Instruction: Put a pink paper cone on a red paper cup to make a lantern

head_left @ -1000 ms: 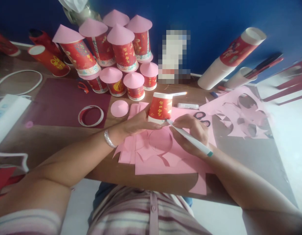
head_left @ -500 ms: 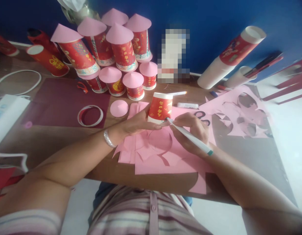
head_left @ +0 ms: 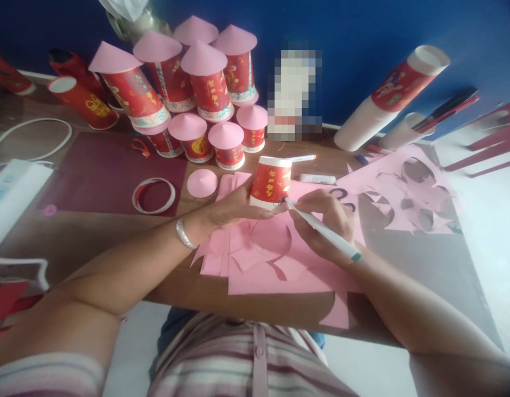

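A striped shirt (head_left: 221,358) is showing nearest, below the edge of a brown table (head_left: 176,289), where overlapping pink sheets (head_left: 304,278) are lying with curved pieces cut out of them. Over these sheets, the left hand (head_left: 238,208) is gripping a red paper cup (head_left: 271,179), its thumb pressing along the lower white band (the fingers behind are mostly hidden). The right hand (head_left: 327,223) is pinching a white marker (head_left: 325,234) between thumb and fingers, and the tip is meeting that band beside a few small marks. Dark scissor handles (head_left: 338,193) are peeking out just beyond the right hand, while a small pink cone (head_left: 202,184) is resting to the left of the cup. Farther off, a white glue tube (head_left: 317,179) and a slim pen (head_left: 304,158) are lying near the cup, and pink offcuts (head_left: 382,171) are spreading to the right. Behind, small red lanterns (head_left: 225,154) are standing under pink cones, larger red cylinders (head_left: 209,91) are rising past them, and a blue wall (head_left: 349,44) is closing the view
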The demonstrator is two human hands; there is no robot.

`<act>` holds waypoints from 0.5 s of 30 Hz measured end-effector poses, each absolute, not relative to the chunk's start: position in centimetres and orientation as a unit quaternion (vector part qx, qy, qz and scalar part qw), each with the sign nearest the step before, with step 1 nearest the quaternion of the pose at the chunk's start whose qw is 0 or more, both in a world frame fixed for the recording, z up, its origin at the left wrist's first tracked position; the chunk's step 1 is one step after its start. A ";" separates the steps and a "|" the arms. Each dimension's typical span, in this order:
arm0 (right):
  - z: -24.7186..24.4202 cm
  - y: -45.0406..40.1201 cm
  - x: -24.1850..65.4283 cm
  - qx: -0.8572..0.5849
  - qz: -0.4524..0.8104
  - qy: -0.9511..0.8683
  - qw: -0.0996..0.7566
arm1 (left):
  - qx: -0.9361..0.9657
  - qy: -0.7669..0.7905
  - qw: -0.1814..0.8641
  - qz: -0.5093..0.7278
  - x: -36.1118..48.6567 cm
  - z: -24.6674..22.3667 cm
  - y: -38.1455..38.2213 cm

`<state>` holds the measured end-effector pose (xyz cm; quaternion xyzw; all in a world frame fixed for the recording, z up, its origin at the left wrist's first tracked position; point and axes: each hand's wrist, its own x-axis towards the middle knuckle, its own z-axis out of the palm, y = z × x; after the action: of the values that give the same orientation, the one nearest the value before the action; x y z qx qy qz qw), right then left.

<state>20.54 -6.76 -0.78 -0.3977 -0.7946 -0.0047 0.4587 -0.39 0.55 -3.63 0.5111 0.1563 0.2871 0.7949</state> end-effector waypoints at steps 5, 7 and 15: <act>-0.8 -6.9 20.5 -0.408 -0.010 -0.794 0.450 | 0.502 0.174 0.795 0.294 -0.3 -3.3 0.5; -0.9 -6.9 20.5 -0.410 -0.014 -0.794 0.449 | 0.496 0.179 0.797 0.293 -0.3 -3.3 0.5; -0.9 -6.7 20.5 -0.401 -0.015 -0.794 0.456 | 0.486 0.164 0.803 0.302 -0.2 -3.6 0.5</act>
<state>20.52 -6.67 -0.86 -0.4014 -0.7942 -0.0145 0.4560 -0.25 0.51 -3.61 0.4860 0.1643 0.3020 0.8035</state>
